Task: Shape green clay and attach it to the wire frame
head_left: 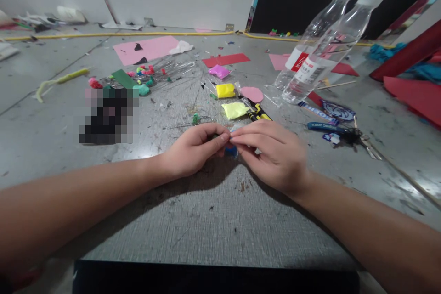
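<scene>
Over the middle of the grey table [206,220], my left hand [196,149] and my right hand [274,154] meet at the fingertips. Both are closed in a pinch around a small blue item [231,150], mostly hidden by the fingers; it may be a clear packet with something blue inside. Just beyond the hands lie a pale yellow packet [234,110], a bright yellow packet [225,90] and a pink paper circle [252,94]. A small green lump [196,118] on a thin wire sits beyond my left hand.
Two clear bottles [312,71] stand at the back right. Keys and straps [344,133] lie on the right. Wires with coloured lumps [148,71], pink paper [144,50] and a blurred dark object [108,117] are on the left. Black-yellow scissors-like handles [262,112] lie beyond my right hand.
</scene>
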`<state>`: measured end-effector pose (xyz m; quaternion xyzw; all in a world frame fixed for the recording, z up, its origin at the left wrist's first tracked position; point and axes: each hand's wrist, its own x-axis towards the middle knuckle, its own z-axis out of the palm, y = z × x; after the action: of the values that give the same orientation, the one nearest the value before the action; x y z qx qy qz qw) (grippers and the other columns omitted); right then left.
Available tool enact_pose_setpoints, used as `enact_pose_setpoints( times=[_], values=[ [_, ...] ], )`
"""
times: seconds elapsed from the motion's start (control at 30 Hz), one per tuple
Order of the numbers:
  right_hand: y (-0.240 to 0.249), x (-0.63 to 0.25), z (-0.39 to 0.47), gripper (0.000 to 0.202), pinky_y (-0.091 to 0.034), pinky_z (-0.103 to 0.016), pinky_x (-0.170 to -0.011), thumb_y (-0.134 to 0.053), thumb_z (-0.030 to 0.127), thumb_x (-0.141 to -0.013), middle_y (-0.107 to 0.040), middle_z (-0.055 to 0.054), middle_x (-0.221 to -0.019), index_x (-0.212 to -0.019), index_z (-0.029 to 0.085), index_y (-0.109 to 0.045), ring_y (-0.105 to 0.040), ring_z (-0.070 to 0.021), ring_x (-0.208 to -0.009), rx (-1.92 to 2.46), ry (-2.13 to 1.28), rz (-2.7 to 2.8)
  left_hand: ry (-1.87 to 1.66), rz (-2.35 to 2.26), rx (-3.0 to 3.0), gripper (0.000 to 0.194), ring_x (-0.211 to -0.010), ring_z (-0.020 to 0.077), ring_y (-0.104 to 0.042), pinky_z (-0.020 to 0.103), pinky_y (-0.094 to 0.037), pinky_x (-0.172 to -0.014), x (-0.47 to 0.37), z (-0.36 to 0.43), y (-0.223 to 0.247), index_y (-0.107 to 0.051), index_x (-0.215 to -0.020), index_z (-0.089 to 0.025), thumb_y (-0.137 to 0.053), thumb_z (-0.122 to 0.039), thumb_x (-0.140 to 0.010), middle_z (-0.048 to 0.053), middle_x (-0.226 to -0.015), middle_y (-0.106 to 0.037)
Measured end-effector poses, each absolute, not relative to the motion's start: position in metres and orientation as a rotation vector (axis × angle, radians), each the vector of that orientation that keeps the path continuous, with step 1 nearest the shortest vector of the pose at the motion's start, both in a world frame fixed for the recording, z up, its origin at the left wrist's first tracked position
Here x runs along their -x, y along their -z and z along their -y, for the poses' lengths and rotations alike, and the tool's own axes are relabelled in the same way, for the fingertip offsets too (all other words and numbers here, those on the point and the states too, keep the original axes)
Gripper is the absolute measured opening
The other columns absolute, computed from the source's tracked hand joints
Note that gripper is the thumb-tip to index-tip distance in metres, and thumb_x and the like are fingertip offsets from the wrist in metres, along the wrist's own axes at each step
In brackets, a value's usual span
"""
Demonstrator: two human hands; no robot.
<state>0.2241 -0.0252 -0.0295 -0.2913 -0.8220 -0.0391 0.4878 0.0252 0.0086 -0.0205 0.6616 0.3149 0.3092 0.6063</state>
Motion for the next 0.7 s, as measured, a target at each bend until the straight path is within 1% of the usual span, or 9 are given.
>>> enact_pose_setpoints(
  times=[0.07,0.17,0.27,0.37,0.43,0.57,0.63,0.7],
  values=[
    [0.0299,-0.2268,0.0229,0.016,-0.06,-0.037,-0.08,-0.067,0.005,-0.091,-0.079,-0.009,-0.095,-0.095,0.019,-0.072,-0.074,-0.0215,-0.087,0.754,0.067,1.97,-0.718,-0.714,-1.444,0.012,-0.067,0.0108,-0.057,0.023,-0.045,-0.062,-0.0256,-0.0089,0.0209,-0.071,-0.093,-0.015,-0.061,-0.021,-0.092,0.001,-0.076,-0.066],
    [0.0291,-0.2298,0.0201,0.013,-0.06,-0.037,-0.08,-0.067,0.009,-0.092,-0.079,-0.007,-0.093,-0.092,0.021,-0.071,-0.074,-0.0213,-0.087,0.848,0.01,1.94,-0.703,-0.699,-1.359,0.024,-0.082,0.0142,-0.068,0.026,-0.054,-0.074,-0.0272,-0.0096,0.0221,-0.075,-0.105,-0.014,-0.062,-0.01,-0.085,0.006,-0.093,-0.076],
    [0.027,-0.2291,0.0205,0.014,-0.059,-0.037,-0.078,-0.065,0.009,-0.091,-0.078,-0.006,-0.09,-0.089,0.022,-0.069,-0.074,-0.0212,-0.084,0.89,-0.007,1.931,-0.71,-0.694,-1.391,0.028,-0.093,0.0162,-0.072,0.03,-0.058,-0.086,-0.0291,-0.0103,0.0234,-0.072,-0.115,-0.013,-0.062,-0.01,-0.089,0.009,-0.104,-0.078],
    [0.0265,-0.2258,0.0232,0.014,-0.058,-0.039,-0.077,-0.066,0.01,-0.091,-0.077,-0.005,-0.088,-0.087,0.023,-0.068,-0.073,-0.0214,-0.083,0.892,-0.077,1.917,-0.723,-0.7,-1.408,0.032,-0.097,0.0153,-0.072,0.028,-0.059,-0.085,-0.0301,-0.0105,0.025,-0.065,-0.126,-0.012,-0.062,-0.012,-0.093,0.01,-0.113,-0.076],
    [0.0276,-0.2242,0.0246,0.014,-0.057,-0.04,-0.078,-0.066,0.01,-0.091,-0.077,-0.006,-0.09,-0.088,0.024,-0.068,-0.072,-0.022,-0.085,0.871,-0.109,1.929,-0.726,-0.721,-1.397,0.028,-0.095,0.0145,-0.073,0.025,-0.059,-0.081,-0.0302,-0.0106,0.026,-0.064,-0.122,-0.011,-0.062,-0.012,-0.094,0.01,-0.111,-0.076],
    [0.0298,-0.2248,0.0244,0.016,-0.058,-0.043,-0.08,-0.065,0.01,-0.092,-0.079,-0.004,-0.092,-0.091,0.026,-0.069,-0.073,-0.0229,-0.087,0.852,-0.114,1.954,-0.784,-0.794,-1.317,0.016,-0.085,0.0125,-0.073,0.021,-0.057,-0.073,-0.0303,-0.0115,0.0264,-0.063,-0.11,-0.013,-0.063,-0.01,-0.094,0.005,-0.094,-0.075],
    [0.0296,-0.2261,0.0239,0.017,-0.058,-0.043,-0.081,-0.065,0.01,-0.092,-0.079,-0.004,-0.093,-0.091,0.026,-0.07,-0.073,-0.0231,-0.089,0.858,-0.137,1.956,-0.806,-0.812,-1.294,0.013,-0.081,0.0114,-0.072,0.021,-0.056,-0.072,-0.0301,-0.0123,0.0257,-0.065,-0.106,-0.014,-0.065,-0.01,-0.093,0.004,-0.09,-0.076],
    [0.0289,-0.2271,0.0239,0.016,-0.059,-0.044,-0.084,-0.066,0.01,-0.091,-0.08,-0.006,-0.097,-0.091,0.026,-0.07,-0.074,-0.0237,-0.094,0.871,-0.175,1.958,-0.82,-0.811,-1.28,0.012,-0.079,0.0106,-0.071,0.022,-0.056,-0.075,-0.0291,-0.0131,0.0248,-0.069,-0.104,-0.013,-0.066,-0.011,-0.093,0.004,-0.092,-0.077]
  ],
)
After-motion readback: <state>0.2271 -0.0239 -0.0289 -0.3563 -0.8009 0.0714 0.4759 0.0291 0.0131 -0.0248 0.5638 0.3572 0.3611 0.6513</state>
